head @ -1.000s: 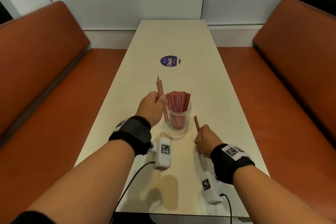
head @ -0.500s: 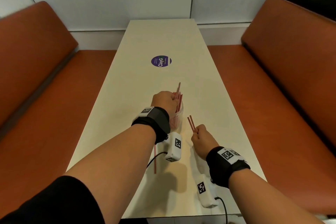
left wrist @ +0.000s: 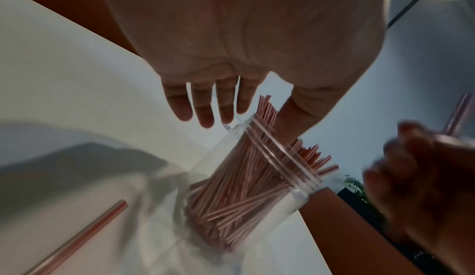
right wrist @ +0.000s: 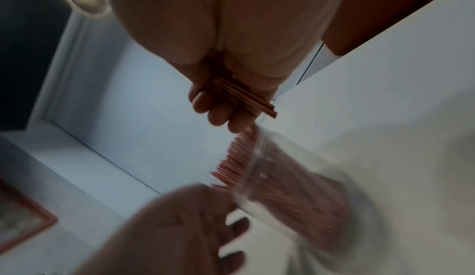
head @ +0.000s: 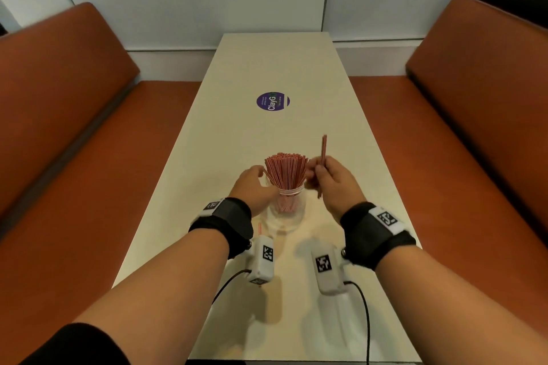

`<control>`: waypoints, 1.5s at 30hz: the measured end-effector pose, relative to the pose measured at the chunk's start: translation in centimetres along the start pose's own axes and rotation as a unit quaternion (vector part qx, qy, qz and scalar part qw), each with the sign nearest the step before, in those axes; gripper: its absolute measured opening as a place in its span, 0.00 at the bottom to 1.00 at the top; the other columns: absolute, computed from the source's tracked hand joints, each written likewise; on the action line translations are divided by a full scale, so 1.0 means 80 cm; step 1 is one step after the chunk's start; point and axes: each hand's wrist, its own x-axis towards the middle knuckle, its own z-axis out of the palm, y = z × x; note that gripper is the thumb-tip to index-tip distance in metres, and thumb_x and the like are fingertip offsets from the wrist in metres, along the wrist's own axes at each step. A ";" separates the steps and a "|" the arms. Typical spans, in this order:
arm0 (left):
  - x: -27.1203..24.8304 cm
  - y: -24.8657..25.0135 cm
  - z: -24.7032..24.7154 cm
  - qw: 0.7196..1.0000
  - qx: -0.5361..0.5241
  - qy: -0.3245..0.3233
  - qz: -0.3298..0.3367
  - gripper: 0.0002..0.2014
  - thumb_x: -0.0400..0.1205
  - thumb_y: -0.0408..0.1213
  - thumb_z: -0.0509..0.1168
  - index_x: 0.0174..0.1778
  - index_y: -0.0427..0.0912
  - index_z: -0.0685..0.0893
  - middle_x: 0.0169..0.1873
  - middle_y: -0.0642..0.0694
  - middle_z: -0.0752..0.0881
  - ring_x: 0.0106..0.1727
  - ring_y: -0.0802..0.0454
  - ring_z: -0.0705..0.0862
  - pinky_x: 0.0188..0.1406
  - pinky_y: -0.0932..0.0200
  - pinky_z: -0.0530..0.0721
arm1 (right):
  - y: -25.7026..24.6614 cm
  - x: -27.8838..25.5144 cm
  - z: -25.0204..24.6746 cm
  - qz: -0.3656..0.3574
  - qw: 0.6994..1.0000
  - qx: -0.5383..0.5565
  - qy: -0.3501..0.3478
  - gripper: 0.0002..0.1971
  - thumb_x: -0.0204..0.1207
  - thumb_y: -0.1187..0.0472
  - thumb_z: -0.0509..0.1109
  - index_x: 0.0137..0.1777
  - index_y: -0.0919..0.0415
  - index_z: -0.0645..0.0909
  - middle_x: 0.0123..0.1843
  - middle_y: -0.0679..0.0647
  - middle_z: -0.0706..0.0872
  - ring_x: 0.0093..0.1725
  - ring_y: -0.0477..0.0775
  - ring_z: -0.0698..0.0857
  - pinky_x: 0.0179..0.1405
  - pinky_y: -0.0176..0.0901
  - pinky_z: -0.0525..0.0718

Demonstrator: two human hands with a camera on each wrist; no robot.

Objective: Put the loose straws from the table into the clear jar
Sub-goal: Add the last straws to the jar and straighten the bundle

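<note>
The clear jar (head: 286, 207) stands on the table (head: 272, 62), packed with a fanned bundle of red-and-white straws (head: 285, 170). My left hand (head: 253, 184) is open at the jar's left side, fingers (left wrist: 205, 108) straight near the rim and thumb by the straw tops. To the jar's right, my right hand (head: 327, 178) grips a few straws (head: 323, 151) upright; in the right wrist view these straws (right wrist: 241, 94) lie across its curled fingers. One loose straw (left wrist: 77, 238) lies on the table beside my left wrist, its tip (head: 260, 228) showing in the head view.
A purple round sticker (head: 272, 101) is on the table beyond the jar. Orange bench seats (head: 89, 157) run along both sides. A white wall closes the far end. Wrist camera units with cables hang under both wrists.
My left hand no longer holds straws and has drawn back open to the jar's left. My right hand has risen from the table with its straws to the jar's right.
</note>
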 end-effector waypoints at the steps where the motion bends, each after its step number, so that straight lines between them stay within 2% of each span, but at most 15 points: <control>1: 0.000 0.002 0.000 1.000 -0.003 -0.003 0.009 0.31 0.76 0.42 0.70 0.75 0.41 0.70 0.72 0.42 0.75 0.72 0.44 0.74 0.71 0.46 0.74 | -0.013 0.010 0.005 -0.019 1.000 0.022 -0.010 0.15 0.85 0.69 0.52 0.46 0.55 0.79 0.37 0.51 0.81 0.38 0.49 0.80 0.41 0.36 0.81; 4: 0.000 0.005 -0.001 1.000 -0.011 -0.001 0.021 0.28 0.76 0.39 0.69 0.73 0.41 0.72 0.71 0.42 0.77 0.70 0.44 0.76 0.70 0.50 0.75 | -0.028 0.033 0.028 -0.035 0.997 0.061 -0.044 0.17 0.85 0.69 0.53 0.47 0.52 0.81 0.39 0.50 0.82 0.40 0.47 0.81 0.45 0.35 0.82; 9: -0.003 0.001 -0.004 0.999 0.008 -0.017 0.038 0.26 0.77 0.44 0.68 0.72 0.44 0.74 0.70 0.44 0.77 0.68 0.45 0.77 0.66 0.53 0.77 | -0.012 0.048 0.056 0.013 0.998 0.051 -0.047 0.16 0.84 0.70 0.53 0.54 0.51 0.79 0.45 0.51 0.84 0.47 0.50 0.85 0.60 0.50 0.84; 12: -0.002 -0.001 -0.008 0.997 0.040 -0.021 0.065 0.20 0.80 0.42 0.64 0.69 0.45 0.76 0.67 0.44 0.79 0.65 0.45 0.79 0.61 0.55 0.77 | -0.003 0.046 0.059 0.020 0.999 0.007 -0.043 0.16 0.83 0.70 0.54 0.65 0.56 0.76 0.50 0.49 0.85 0.50 0.49 0.85 0.65 0.51 0.83; 15: 0.001 -0.003 -0.007 0.992 0.096 -0.025 0.082 0.17 0.84 0.41 0.59 0.70 0.45 0.75 0.66 0.43 0.79 0.66 0.44 0.78 0.66 0.52 0.76 | -0.008 0.040 0.049 -0.029 0.999 -0.007 0.020 0.16 0.83 0.66 0.59 0.68 0.56 0.77 0.56 0.47 0.85 0.55 0.48 0.85 0.62 0.46 0.83; 18: 0.001 -0.001 -0.006 0.985 0.138 -0.035 0.093 0.20 0.87 0.38 0.53 0.75 0.41 0.69 0.69 0.41 0.76 0.70 0.45 0.75 0.69 0.54 0.71 | -0.007 0.044 0.032 -0.072 0.984 -0.135 0.092 0.20 0.80 0.58 0.65 0.71 0.55 0.74 0.65 0.49 0.82 0.62 0.48 0.81 0.61 0.43 0.79; 22: 0.000 0.002 -0.005 0.980 0.175 -0.049 0.085 0.26 0.87 0.38 0.52 0.82 0.39 0.59 0.77 0.41 0.67 0.76 0.44 0.70 0.74 0.52 0.69 | 0.017 0.062 0.035 -0.045 0.938 -0.342 -0.028 0.41 0.72 0.38 0.68 0.81 0.54 0.61 0.81 0.55 0.66 0.80 0.57 0.65 0.79 0.54 0.65; 25: 0.003 0.002 -0.004 0.975 0.198 -0.051 0.084 0.26 0.86 0.36 0.53 0.82 0.40 0.59 0.76 0.42 0.68 0.74 0.43 0.72 0.74 0.49 0.71 | 0.023 0.075 0.048 -0.054 0.925 -0.374 -0.048 0.38 0.72 0.35 0.67 0.80 0.48 0.64 0.81 0.54 0.67 0.80 0.58 0.65 0.79 0.56 0.66; 29: 0.005 0.000 -0.005 0.967 0.227 -0.058 0.096 0.28 0.87 0.40 0.51 0.83 0.39 0.52 0.76 0.41 0.68 0.73 0.42 0.72 0.71 0.47 0.73 | 0.026 0.089 0.056 -0.049 0.914 -0.403 -0.020 0.23 0.77 0.43 0.63 0.71 0.48 0.77 0.72 0.53 0.78 0.73 0.59 0.74 0.71 0.55 0.75; 31: 0.008 -0.004 -0.007 0.965 0.235 -0.058 0.102 0.28 0.88 0.40 0.49 0.84 0.39 0.52 0.78 0.41 0.66 0.75 0.42 0.70 0.73 0.47 0.72 | 0.029 0.092 0.057 -0.047 0.921 -0.386 -0.013 0.21 0.77 0.44 0.63 0.68 0.49 0.80 0.67 0.53 0.83 0.68 0.59 0.78 0.67 0.56 0.78; 34: 0.007 -0.009 -0.013 0.969 0.221 -0.049 0.094 0.26 0.88 0.41 0.49 0.83 0.40 0.55 0.79 0.41 0.65 0.77 0.43 0.68 0.76 0.49 0.68 | 0.031 0.090 0.055 -0.052 0.924 -0.378 -0.015 0.22 0.77 0.44 0.63 0.69 0.49 0.79 0.66 0.54 0.83 0.68 0.60 0.78 0.68 0.55 0.78; 37: -0.008 -0.022 -0.021 0.978 0.208 0.008 0.022 0.22 0.86 0.46 0.55 0.75 0.41 0.71 0.71 0.40 0.76 0.70 0.42 0.76 0.68 0.50 0.75 | 0.027 0.082 0.048 -0.053 0.932 -0.359 -0.014 0.26 0.75 0.42 0.65 0.72 0.48 0.76 0.71 0.52 0.79 0.72 0.58 0.75 0.73 0.55 0.74; 39: -0.022 -0.037 -0.017 0.968 0.249 -0.008 -0.021 0.19 0.83 0.49 0.61 0.63 0.41 0.80 0.60 0.41 0.84 0.59 0.43 0.82 0.58 0.52 0.81 | 0.026 0.075 0.041 -0.066 0.936 -0.347 -0.008 0.31 0.73 0.41 0.68 0.75 0.48 0.72 0.75 0.53 0.75 0.74 0.58 0.72 0.76 0.54 0.71; 43: -0.049 -0.057 0.012 0.943 0.321 -0.072 -0.044 0.17 0.78 0.52 0.66 0.43 0.40 0.86 0.44 0.42 0.88 0.43 0.44 0.84 0.41 0.57 0.79 | 0.034 0.051 0.027 -0.063 0.947 -0.315 0.004 0.45 0.68 0.38 0.73 0.81 0.53 0.61 0.81 0.54 0.67 0.79 0.56 0.67 0.79 0.51 0.65; 45: -0.054 -0.060 0.026 0.933 0.349 -0.083 -0.036 0.15 0.79 0.48 0.65 0.43 0.38 0.87 0.44 0.40 0.88 0.46 0.43 0.85 0.41 0.56 0.77 | 0.046 0.036 0.020 -0.021 0.961 -0.275 0.007 0.53 0.62 0.32 0.74 0.83 0.54 0.56 0.83 0.54 0.63 0.80 0.55 0.66 0.80 0.55 0.66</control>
